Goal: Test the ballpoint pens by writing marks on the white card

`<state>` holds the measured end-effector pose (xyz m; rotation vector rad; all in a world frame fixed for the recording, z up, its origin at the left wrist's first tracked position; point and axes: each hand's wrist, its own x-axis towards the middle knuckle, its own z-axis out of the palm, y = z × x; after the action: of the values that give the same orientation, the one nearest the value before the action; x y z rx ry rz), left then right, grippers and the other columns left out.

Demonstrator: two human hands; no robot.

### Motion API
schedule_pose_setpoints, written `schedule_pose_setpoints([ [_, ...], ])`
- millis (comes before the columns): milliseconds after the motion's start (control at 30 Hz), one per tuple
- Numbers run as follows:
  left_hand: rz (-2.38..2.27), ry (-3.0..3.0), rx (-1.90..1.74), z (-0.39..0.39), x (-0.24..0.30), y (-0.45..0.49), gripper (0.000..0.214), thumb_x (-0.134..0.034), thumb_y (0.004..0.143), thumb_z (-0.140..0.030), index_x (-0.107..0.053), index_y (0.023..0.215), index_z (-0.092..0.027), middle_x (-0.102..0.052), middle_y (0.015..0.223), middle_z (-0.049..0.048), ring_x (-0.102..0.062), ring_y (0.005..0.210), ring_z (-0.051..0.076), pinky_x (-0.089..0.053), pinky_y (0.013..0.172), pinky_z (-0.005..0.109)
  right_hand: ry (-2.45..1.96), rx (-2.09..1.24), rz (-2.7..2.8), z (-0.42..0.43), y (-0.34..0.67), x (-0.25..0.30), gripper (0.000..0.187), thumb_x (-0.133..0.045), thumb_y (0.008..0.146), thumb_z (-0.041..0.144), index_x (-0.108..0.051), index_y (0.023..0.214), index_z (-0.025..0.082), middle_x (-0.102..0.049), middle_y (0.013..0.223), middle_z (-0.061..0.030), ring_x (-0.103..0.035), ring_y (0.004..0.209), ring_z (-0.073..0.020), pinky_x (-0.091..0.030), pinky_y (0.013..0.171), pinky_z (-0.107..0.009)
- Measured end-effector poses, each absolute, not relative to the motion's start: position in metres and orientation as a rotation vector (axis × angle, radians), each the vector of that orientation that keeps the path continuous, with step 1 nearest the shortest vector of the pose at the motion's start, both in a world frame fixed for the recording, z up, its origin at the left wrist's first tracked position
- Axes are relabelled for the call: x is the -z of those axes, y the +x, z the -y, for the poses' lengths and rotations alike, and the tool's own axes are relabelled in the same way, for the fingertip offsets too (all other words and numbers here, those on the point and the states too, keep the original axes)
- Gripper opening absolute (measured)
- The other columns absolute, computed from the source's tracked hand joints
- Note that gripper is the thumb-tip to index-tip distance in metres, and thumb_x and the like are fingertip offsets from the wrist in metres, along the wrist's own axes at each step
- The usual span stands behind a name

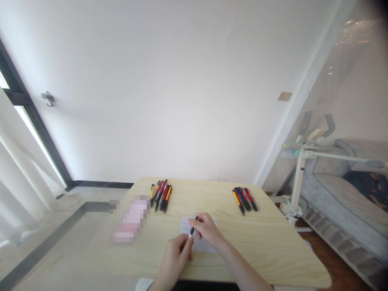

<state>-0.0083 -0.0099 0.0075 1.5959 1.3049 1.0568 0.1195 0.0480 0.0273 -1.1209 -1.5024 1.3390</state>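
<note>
Pen (192,231) held in both hands over paper (209,245) on the tabletop (260,250).
Right hand (206,228) grips the barrel, left hand (176,258) pinches its white end; more pens (160,195) lie beyond.

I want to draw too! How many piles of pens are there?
2. The left pile lies far back on the table, the right pile likewise. One more pen is held by the left hand and right hand.
</note>
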Motion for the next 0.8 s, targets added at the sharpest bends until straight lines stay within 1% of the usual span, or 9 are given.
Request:
schedule_pose_setpoints([
  [200, -1.282, 1.56, -1.088, 0.009, -0.01, -0.009, 0.038, -0.041, 0.081, -0.045, -0.06, 0.068, -0.015, -0.055, 0.045, -0.0007, -0.051, 0.049, 0.014, -0.035, 0.052, 0.022, -1.089, -1.375, 1.54, -0.047, 0.124, -0.031, 0.034, -0.063, 0.067, 0.04, -0.044, 0.049, 0.018, -0.045, 0.037, 0.0075, -0.041, 0.036, -0.0062, -0.028, 0.039, -0.019],
  [300, -1.277, 1.541, -1.117, 0.009, -0.009, -0.009, 0.037, -0.041, 0.082, -0.044, -0.06, 0.069, -0.016, -0.055, 0.045, -0.0012, -0.052, 0.049, 0.014, -0.035, 0.052, 0.022, -1.052, -1.393, 1.518, -0.046, 0.127, -0.031, 0.033, -0.061, 0.069, 0.041, -0.045, 0.051, 0.018, -0.045, 0.039, 0.0069, -0.04, 0.037, -0.0062, -0.028, 0.04, -0.018],
  [433, -1.288, 1.551, -1.123, 0.009, -0.007, -0.009, 0.036, -0.04, 0.083, -0.042, -0.059, 0.067, -0.015, -0.055, 0.045, -0.0009, -0.052, 0.048, 0.013, -0.035, 0.052, 0.022, -1.031, -1.369, 1.438, -0.045, 0.131, -0.031, 0.028, -0.052, 0.076, 0.04, -0.051, 0.06, 0.017, -0.049, 0.051, 0.0049, -0.038, 0.041, -0.0056, -0.027, 0.041, -0.018],
  [533, -1.294, 1.563, -1.107, 0.009, -0.007, -0.009, 0.036, -0.039, 0.083, -0.042, -0.058, 0.068, -0.015, -0.055, 0.046, -0.0007, -0.051, 0.049, 0.013, -0.035, 0.051, 0.022, -0.979, -1.397, 1.359, -0.044, 0.131, -0.028, 0.022, -0.051, 0.076, 0.037, -0.059, 0.074, 0.016, -0.053, 0.059, 0.0034, -0.037, 0.042, -0.0054, -0.028, 0.041, -0.019],
  [633, -1.291, 1.575, -1.092, 0.009, -0.008, -0.009, 0.036, -0.039, 0.083, -0.042, -0.057, 0.066, -0.016, -0.055, 0.047, -0.0007, -0.051, 0.049, 0.013, -0.035, 0.051, 0.022, -0.885, -1.481, 1.219, -0.043, 0.129, -0.025, 0.026, -0.055, 0.073, 0.033, -0.063, 0.09, 0.015, -0.053, 0.058, 0.0025, -0.043, 0.046, -0.0078, -0.032, 0.044, -0.021],
  [700, -1.29, 1.584, -1.084, 0.009, -0.008, -0.009, 0.036, -0.039, 0.083, -0.042, -0.057, 0.067, -0.016, -0.055, 0.047, -0.0006, -0.051, 0.05, 0.013, -0.035, 0.051, 0.022, -0.836, -1.533, 1.142, -0.042, 0.126, -0.022, 0.027, -0.056, 0.073, 0.032, -0.064, 0.092, 0.015, -0.057, 0.062, -0.0005, -0.047, 0.053, -0.0099, -0.034, 0.049, -0.022],
  [800, -1.303, 1.593, -1.07, 0.008, -0.007, -0.009, 0.035, -0.041, 0.083, -0.042, -0.058, 0.067, -0.015, -0.056, 0.047, -0.0003, -0.051, 0.049, 0.013, -0.034, 0.051, 0.022, -0.78, -1.573, 1.081, -0.042, 0.123, -0.018, 0.025, -0.057, 0.072, 0.03, -0.066, 0.089, 0.014, -0.062, 0.074, -0.0048, -0.051, 0.059, -0.0115, -0.036, 0.052, -0.023],
])
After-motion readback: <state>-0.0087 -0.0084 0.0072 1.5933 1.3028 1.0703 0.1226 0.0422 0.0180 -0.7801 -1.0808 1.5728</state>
